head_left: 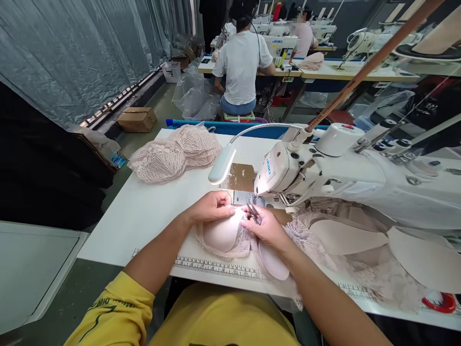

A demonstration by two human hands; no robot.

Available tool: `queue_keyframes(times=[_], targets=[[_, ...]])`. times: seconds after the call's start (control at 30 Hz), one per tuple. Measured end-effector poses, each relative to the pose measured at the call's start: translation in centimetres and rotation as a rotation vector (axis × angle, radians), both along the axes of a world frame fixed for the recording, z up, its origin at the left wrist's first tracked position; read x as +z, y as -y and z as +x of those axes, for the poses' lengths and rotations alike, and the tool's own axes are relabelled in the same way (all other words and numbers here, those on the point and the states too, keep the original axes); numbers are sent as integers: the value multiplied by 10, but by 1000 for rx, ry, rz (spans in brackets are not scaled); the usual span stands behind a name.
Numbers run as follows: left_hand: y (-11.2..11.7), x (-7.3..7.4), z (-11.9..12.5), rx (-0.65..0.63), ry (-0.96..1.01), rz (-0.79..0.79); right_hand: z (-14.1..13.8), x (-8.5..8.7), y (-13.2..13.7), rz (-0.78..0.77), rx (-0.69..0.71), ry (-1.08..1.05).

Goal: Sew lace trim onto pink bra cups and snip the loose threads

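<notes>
A pale pink lace bra (221, 235) with padded cups lies at the front of the white sewing table, just before the machine's needle plate. My left hand (212, 207) pinches the upper edge of one cup between thumb and fingers. In my right hand (264, 226) is a pair of small thread snips (254, 214), blades pointing up and away, while its thumb and fingertips also touch the lace by the cup. The sewing machine (277, 168) stands right behind both hands, its head above the plate.
Stacked lace bra cups (176, 154) lie at the table's back left. A lamp (222, 166) hangs over the plate. More lace pieces with cups (345, 235) cover the right side, near a red curved object (441, 303). A printed ruler (216, 266) runs along the front; a person (241, 67) sits beyond.
</notes>
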State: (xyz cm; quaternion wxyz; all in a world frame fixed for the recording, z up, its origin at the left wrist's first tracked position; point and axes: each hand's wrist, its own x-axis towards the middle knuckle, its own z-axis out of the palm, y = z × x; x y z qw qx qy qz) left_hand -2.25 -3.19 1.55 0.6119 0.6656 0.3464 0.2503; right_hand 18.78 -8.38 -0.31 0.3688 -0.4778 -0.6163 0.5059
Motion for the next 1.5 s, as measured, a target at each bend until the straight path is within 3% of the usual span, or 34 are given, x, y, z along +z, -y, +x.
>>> queue_keyframes(times=[0.23,0.37,0.47,0.7,1.0,1.23,1.5], targets=[[-1,1,-3,-53,-52,61,0,-4,4,-8,-22,45],[2,7,-1,-5,-137,150,0,-1,6,-4,31,30],[5,8,6,-50,-189,174,-2,3,7,43,54,28],[7,6,10,-77,-109,-122,4,-4,7,105,-62,74],[8,8,8,16,-17,-320,14,-3,4,20,15,23],[12,9,12,6,4,-330,5,4,6,-26,50,-40],[12,3,16,0,-65,-319,-1,10,8,36,-11,27]])
